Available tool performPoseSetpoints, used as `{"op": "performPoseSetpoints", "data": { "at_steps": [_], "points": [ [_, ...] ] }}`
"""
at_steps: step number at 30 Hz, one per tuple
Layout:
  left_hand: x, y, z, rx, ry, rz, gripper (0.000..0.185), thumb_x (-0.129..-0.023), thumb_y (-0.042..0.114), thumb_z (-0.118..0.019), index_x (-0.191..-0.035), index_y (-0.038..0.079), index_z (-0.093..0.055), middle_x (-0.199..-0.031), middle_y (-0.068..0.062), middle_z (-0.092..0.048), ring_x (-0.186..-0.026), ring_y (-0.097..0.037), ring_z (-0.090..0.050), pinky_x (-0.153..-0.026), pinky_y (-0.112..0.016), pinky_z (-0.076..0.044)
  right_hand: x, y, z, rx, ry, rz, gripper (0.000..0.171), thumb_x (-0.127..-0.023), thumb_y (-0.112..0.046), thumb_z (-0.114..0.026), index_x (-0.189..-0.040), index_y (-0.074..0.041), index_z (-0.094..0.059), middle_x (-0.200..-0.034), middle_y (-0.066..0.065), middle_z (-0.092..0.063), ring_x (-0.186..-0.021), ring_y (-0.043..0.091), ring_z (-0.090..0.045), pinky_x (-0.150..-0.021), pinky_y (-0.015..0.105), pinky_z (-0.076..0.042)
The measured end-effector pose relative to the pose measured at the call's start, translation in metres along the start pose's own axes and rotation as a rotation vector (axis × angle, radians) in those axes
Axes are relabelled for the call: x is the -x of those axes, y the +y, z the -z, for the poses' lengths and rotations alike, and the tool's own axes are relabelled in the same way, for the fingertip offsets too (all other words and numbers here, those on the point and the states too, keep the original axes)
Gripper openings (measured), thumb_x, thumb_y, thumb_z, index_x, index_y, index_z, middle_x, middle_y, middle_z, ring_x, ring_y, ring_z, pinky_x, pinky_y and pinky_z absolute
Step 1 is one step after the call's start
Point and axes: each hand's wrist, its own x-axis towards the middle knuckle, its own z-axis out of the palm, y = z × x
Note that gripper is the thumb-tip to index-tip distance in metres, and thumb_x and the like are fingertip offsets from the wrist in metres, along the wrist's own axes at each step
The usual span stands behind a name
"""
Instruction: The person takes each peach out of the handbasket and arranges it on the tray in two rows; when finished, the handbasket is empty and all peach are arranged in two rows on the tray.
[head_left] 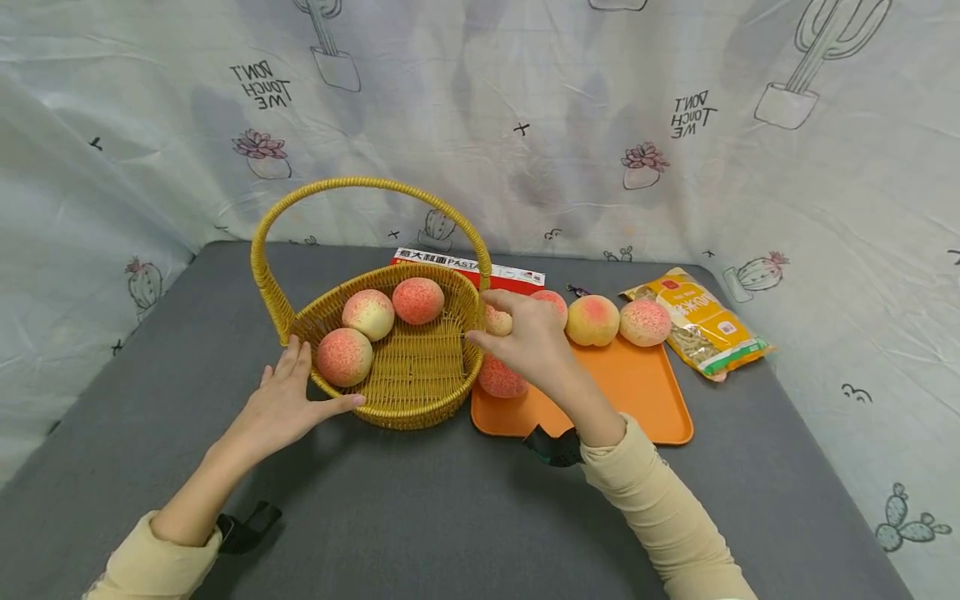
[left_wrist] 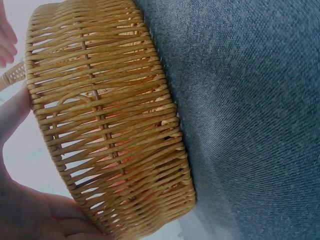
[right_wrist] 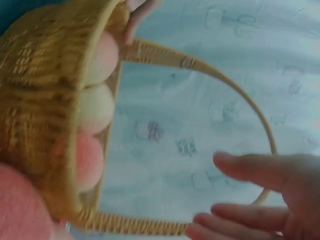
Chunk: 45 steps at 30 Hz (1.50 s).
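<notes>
A yellow woven basket [head_left: 408, 415] with a tall arched handle stands upright on the grey table. Three pink and cream peaches lie inside: one peach [head_left: 344, 357] at the left, a paler peach [head_left: 368, 314] behind it and a redder peach [head_left: 417, 300] at the back. My left hand [head_left: 281, 408] touches the basket's left side, thumb spread along the front rim. In the left wrist view, its thumb and fingers rest against the woven wall [left_wrist: 110, 125]. Beside the handle's right foot is my right hand [head_left: 536, 337], thumb and fingers extended and apart, holding nothing.
Right of the basket lies an orange tray [head_left: 645, 400] with several peaches, among them a yellowish peach [head_left: 593, 320] and a red peach [head_left: 501, 379] close to the basket. A yellow pasta bag [head_left: 705, 321] lies beyond the tray. Behind stands a red-and-white pasta package [head_left: 468, 263].
</notes>
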Motion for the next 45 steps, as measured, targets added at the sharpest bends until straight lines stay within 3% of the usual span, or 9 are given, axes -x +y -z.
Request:
{"op": "performPoseSetpoints", "data": {
  "at_steps": [7,13,24,28,32,34,37,40,45],
  "points": [
    [0.000,0.001,0.001,-0.007,0.001,0.003,0.125,-0.082,0.068,-0.061,-0.146,-0.019,0.001,-0.152,-0.038,0.011,-0.138,-0.057,-0.001,-0.111,-0.066,-0.003,-0.027,-0.023,-0.019,0.015,-0.392,0.196,0.064,-0.083,-0.027,-0.079,-0.139,-0.006,-0.055,-0.135,0.006,-0.059,-0.124,0.018,-0.054,-0.105,0.033,-0.041],
    [-0.001,0.001,0.000,-0.012,-0.011,0.001,0.125,-0.082,0.069,-0.061,-0.146,-0.020,0.000,-0.151,-0.039,0.011,-0.138,-0.058,-0.001,-0.111,-0.066,-0.003,-0.059,-0.046,-0.051,0.094,-0.612,0.325,0.071,-0.084,-0.023,-0.079,-0.144,-0.003,-0.046,-0.143,0.008,-0.051,-0.128,0.018,-0.050,-0.103,0.024,-0.041],
    [-0.002,0.002,0.001,0.000,-0.021,0.002,0.124,-0.083,0.068,-0.061,-0.146,-0.020,0.000,-0.152,-0.038,0.011,-0.139,-0.055,0.001,-0.110,-0.067,-0.001,-0.111,-0.079,-0.115,0.364,-0.701,0.261,0.077,-0.092,-0.015,-0.068,-0.155,-0.008,-0.024,-0.159,0.002,-0.026,-0.136,0.012,-0.039,-0.100,0.014,-0.037],
    [-0.002,0.003,0.001,0.006,-0.021,0.001,0.124,-0.083,0.068,-0.061,-0.146,-0.019,0.000,-0.152,-0.037,0.012,-0.140,-0.054,0.002,-0.111,-0.066,-0.002,-0.117,-0.083,-0.128,0.340,-0.771,0.219,0.075,-0.093,-0.006,-0.063,-0.156,-0.013,-0.022,-0.155,0.000,-0.036,-0.085,0.008,-0.058,-0.071,0.014,-0.042],
    [-0.002,0.004,0.001,0.013,-0.024,0.003,0.125,-0.083,0.068,-0.061,-0.146,-0.018,0.002,-0.152,-0.036,0.014,-0.141,-0.052,0.003,-0.111,-0.065,-0.001,-0.119,-0.085,-0.132,0.337,-0.834,0.181,0.073,-0.094,-0.002,-0.059,-0.156,-0.019,-0.024,-0.129,0.002,-0.060,-0.050,0.009,-0.032,-0.050,0.019,-0.031],
    [-0.002,0.004,0.001,0.013,-0.027,0.005,0.125,-0.083,0.069,-0.061,-0.146,-0.018,0.003,-0.153,-0.035,0.014,-0.142,-0.050,0.003,-0.111,-0.065,0.000,-0.119,-0.085,-0.132,0.364,-0.829,0.191,0.071,-0.094,-0.003,-0.060,-0.155,-0.019,-0.027,-0.125,0.003,-0.061,-0.056,0.008,-0.039,-0.051,0.018,-0.033],
    [-0.001,0.003,0.001,0.011,-0.026,0.003,0.125,-0.083,0.069,-0.060,-0.146,-0.019,0.003,-0.152,-0.036,0.014,-0.141,-0.051,0.004,-0.111,-0.065,0.000,-0.117,-0.084,-0.129,0.461,-0.778,0.231,0.066,-0.092,-0.010,-0.065,-0.152,-0.019,-0.038,-0.144,0.000,-0.048,-0.093,0.007,-0.055,-0.070,0.017,-0.043],
    [-0.002,0.003,0.001,0.006,-0.021,0.002,0.125,-0.083,0.069,-0.060,-0.146,-0.019,0.002,-0.152,-0.037,0.013,-0.141,-0.052,0.003,-0.111,-0.066,-0.002,-0.116,-0.083,-0.127,0.542,-0.753,0.245,0.060,-0.090,-0.018,-0.069,-0.146,-0.019,-0.047,-0.149,0.001,-0.040,-0.124,0.012,-0.046,-0.089,0.019,-0.043],
    [-0.002,0.003,0.001,0.005,-0.017,0.001,0.125,-0.083,0.069,-0.060,-0.146,-0.020,0.001,-0.152,-0.037,0.011,-0.141,-0.051,0.002,-0.111,-0.065,-0.002,-0.113,-0.082,-0.126,0.488,-0.819,0.227,0.076,-0.086,-0.015,-0.072,-0.152,-0.018,-0.036,-0.146,-0.001,-0.041,-0.117,0.008,-0.045,-0.083,0.017,-0.041]
  ]
}}
